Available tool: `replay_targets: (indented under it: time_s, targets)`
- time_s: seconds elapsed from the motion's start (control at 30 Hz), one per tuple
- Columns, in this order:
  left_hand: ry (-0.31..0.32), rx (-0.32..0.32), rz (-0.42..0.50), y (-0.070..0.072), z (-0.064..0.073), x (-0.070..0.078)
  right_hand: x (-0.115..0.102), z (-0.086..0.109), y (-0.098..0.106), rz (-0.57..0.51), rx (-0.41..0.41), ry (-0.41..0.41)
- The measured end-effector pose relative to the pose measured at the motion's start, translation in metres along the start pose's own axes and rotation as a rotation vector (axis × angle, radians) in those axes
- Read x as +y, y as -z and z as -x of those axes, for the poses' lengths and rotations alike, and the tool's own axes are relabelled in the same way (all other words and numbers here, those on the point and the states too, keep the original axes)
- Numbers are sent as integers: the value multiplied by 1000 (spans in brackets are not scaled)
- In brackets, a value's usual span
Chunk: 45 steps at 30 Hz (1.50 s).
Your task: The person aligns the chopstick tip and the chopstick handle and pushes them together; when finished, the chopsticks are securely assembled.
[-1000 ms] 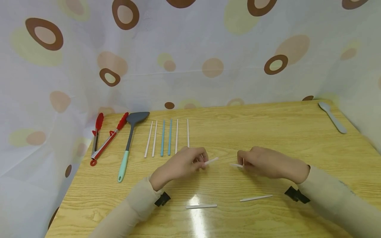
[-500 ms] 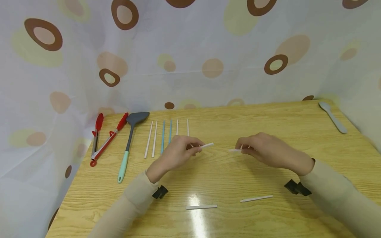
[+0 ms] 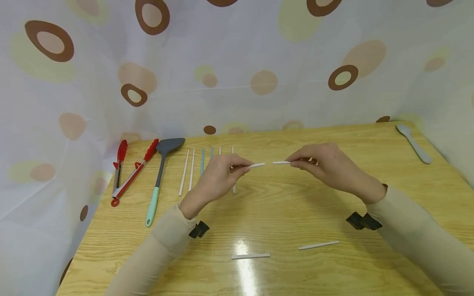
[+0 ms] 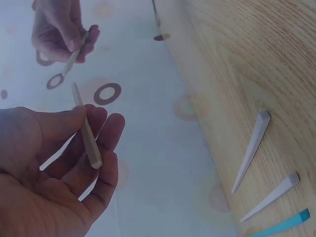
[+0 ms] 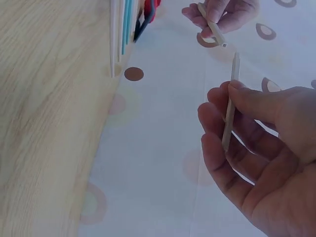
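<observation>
My left hand [image 3: 218, 174] pinches a short white chopstick section [image 3: 258, 165] between thumb and fingers. Opposite it, my right hand [image 3: 329, 166] pinches another such section [image 3: 280, 162]. Both are raised over the table, nearly in line, ends facing across a small gap. In the right wrist view, the right hand's section [image 5: 229, 123] has a narrowed tip, while the left one [image 5: 215, 32] shows a small hole in its end. Two more short white sections lie near the front, one at left [image 3: 250, 256] and one at right [image 3: 318, 245].
Behind my left hand lie full-length chopsticks, white [image 3: 184, 172] and blue [image 3: 202, 160], partly hidden. Farther left are a turner [image 3: 159, 176] with a mint handle and red-tipped tongs [image 3: 129, 181]. A grey spoon [image 3: 414, 144] lies at the far right. A patterned curtain [image 3: 237, 61] borders the table.
Both hands have risen and moved away from me with their chopstick sections. The sections' facing ends have come closer together and into line. The things on the table have not moved.
</observation>
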<state>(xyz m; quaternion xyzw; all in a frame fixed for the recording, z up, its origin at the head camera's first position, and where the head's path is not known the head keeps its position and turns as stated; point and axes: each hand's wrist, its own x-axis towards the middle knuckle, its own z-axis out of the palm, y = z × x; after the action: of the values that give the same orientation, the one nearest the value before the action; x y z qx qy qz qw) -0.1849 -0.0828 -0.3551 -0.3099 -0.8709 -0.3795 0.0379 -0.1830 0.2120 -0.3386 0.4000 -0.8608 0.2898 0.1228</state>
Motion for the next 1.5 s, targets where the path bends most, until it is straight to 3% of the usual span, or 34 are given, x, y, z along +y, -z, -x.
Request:
replay_targets:
  time_s: [0.37, 0.53, 0.67, 0.9, 1.07, 1.5]
  targets:
    - [-59, 42, 82, 7, 1, 1, -1, -7, -1, -52, -16, -57]
    - [-69, 29, 119, 8, 2, -2, -1, -7, 0, -112, -17, -80]
    - [-55, 19, 181, 6, 3, -3, -1, -6, -2, -147, 3, -80]
    - [41, 17, 404, 2, 4, -3, -2, -6, -7, -286, 11, -128]
    - [95, 36, 453, 1, 4, -3, -2, -5, -8, -329, 21, -124]
    - [52, 41, 531, -1, 5, -7, -1, -5, -10, -402, -9, -141]
